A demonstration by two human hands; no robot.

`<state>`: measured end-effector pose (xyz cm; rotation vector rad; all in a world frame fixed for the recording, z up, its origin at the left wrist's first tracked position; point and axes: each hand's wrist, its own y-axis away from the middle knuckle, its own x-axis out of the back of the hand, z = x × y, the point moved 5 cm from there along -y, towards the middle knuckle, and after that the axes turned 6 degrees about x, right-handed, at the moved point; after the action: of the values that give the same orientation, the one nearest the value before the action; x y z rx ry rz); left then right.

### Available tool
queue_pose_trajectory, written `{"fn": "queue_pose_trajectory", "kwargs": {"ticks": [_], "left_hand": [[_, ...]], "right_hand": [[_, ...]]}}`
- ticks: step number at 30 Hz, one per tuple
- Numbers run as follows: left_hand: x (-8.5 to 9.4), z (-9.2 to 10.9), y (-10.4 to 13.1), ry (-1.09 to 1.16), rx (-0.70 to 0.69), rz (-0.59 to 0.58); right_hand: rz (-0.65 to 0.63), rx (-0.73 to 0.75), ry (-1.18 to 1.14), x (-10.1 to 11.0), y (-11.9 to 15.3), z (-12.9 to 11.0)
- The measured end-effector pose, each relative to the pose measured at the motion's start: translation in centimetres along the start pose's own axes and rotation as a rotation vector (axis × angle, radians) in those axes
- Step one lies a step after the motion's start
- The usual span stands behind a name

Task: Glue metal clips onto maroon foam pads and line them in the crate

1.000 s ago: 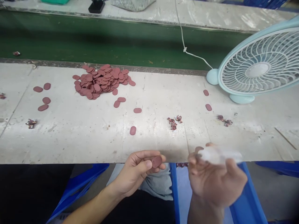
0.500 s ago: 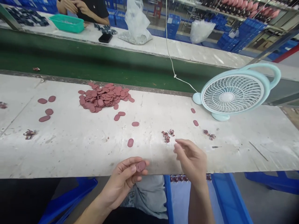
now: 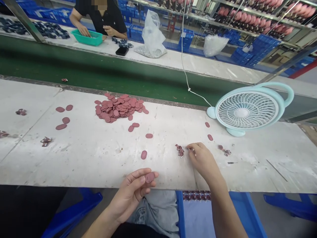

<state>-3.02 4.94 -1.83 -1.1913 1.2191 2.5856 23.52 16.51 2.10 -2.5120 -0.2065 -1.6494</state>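
Observation:
My left hand (image 3: 133, 188) pinches a flat maroon oval piece (image 3: 150, 177) between thumb and fingers, just over the table's front edge. Several small dark holes show in its face. Farther right, my right hand (image 3: 203, 159) is down at the tabletop, thumb and fingertips closed around a small dark-red clip-like piece (image 3: 192, 149), mostly hidden by the fingers. Just left of those fingertips lies a small cluster of similar clip-like pieces (image 3: 180, 150). A loose maroon oval (image 3: 144, 154) lies beyond my left hand, and a large heap of such ovals (image 3: 119, 107) sits toward the back.
A light-blue fan (image 3: 244, 112) stands at the right rear, its white cord running upward. A thin rod (image 3: 276, 170) lies at the right. Below the front edge is a blue tray (image 3: 250, 211) with rows of dark-red pieces. Across the green divider, a person reaches into a green basket (image 3: 89, 40).
My right hand has come down onto the clip-like pieces and closed its fingertips around one. My left hand keeps its oval. The camera view has shifted; the person opposite now reaches into the basket.

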Motion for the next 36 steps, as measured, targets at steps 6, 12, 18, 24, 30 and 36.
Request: {"fn": "queue_pose_trajectory", "kwargs": {"ticks": [6, 12, 18, 24, 30, 36], "left_hand": [[0.0, 0.1, -0.1, -0.004, 0.011, -0.023], [0.2, 0.1, -0.3, -0.025, 0.016, -0.008], [-0.5, 0.0, -0.2, -0.042, 0.013, -0.021], [-0.7, 0.4, 0.7, -0.045, -0.029, -0.040], [-0.5, 0.7, 0.9, -0.086, -0.141, -0.049], [-0.7, 0.2, 1.0, -0.257, -0.256, -0.116]], "right_hand": [[0.042, -0.084, -0.075, 0.8, 3.1, -0.8], [0.085, -0.076, -0.069, 0.4, 3.9, -2.0], [0.074, 0.018, 0.039, -1.5, -1.7, -5.2], [0.000, 0.069, 0.001, -1.6, -4.5, -7.1], [-0.103, 0.137, -0.695, 0.4, 3.3, -10.4], [-0.126, 0.082, -1.056, -1.4, 8.2, -12.4]]}}
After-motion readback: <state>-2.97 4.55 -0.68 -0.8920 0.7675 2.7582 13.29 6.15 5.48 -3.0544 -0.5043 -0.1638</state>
